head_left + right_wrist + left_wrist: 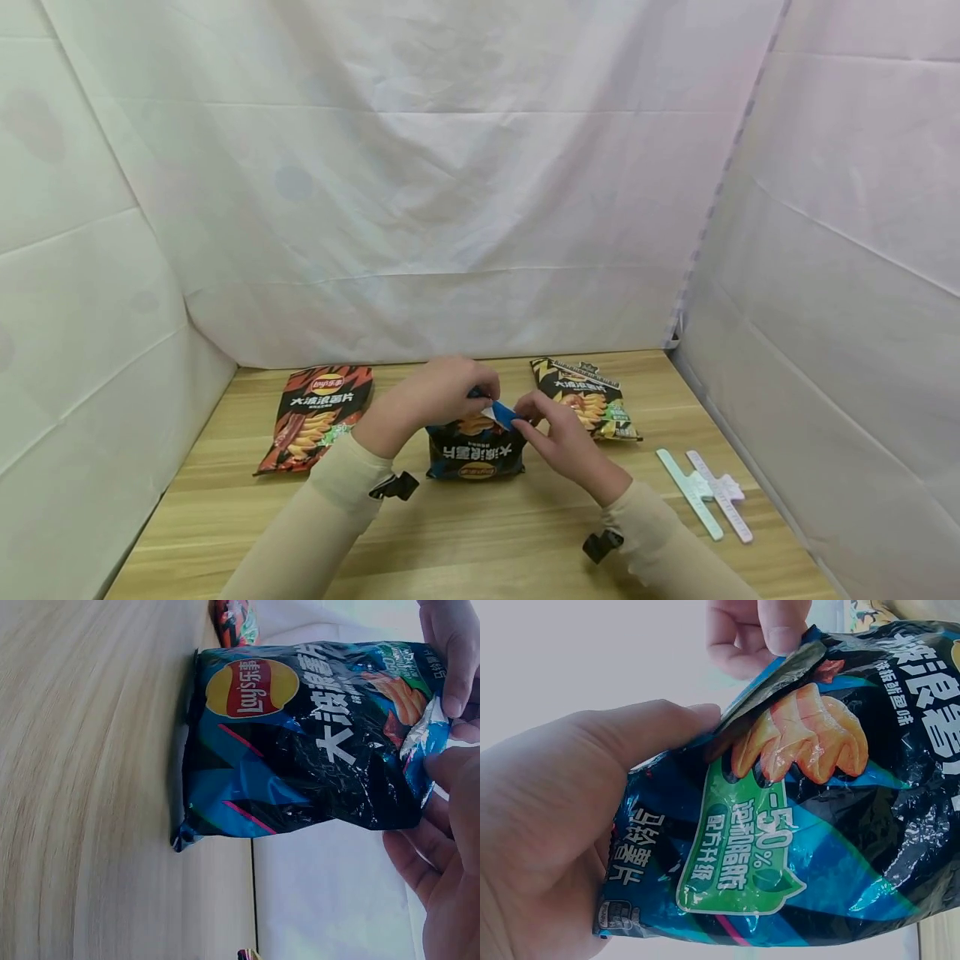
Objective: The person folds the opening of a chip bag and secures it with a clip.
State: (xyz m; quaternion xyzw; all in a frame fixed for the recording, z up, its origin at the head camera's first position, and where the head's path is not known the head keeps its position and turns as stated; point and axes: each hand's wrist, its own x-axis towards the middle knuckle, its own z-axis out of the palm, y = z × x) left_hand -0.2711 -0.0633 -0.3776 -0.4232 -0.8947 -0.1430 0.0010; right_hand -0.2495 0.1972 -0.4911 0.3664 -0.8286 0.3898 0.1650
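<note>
- The left hand (435, 396) pinches one upper corner of the blue-and-black Lay's potato chip bag (480, 457), thumb on the printed face.
- The right hand (562, 437) pinches the same upper edge near the other corner, thumb and fingers close together.
- That bag stands upside down between the hands at the middle of the wood-grain table (465, 546), logo end down; its silvery lining (429, 729) shows at the upper edge.
- The hands hide parts of this edge in the head view.
- A red-and-black chip bag (322, 412) lies to the left, its near right side partly behind the left hand and sleeve.
- A yellow-and-black chip bag (581, 400) lies beyond the right hand, just beside it.
- A mint-green ruler clip (686, 490) and a lilac ruler clip (717, 493) lie side by side, right of the right forearm.
- White cloth (450, 208) hangs behind the table and at both sides.
</note>
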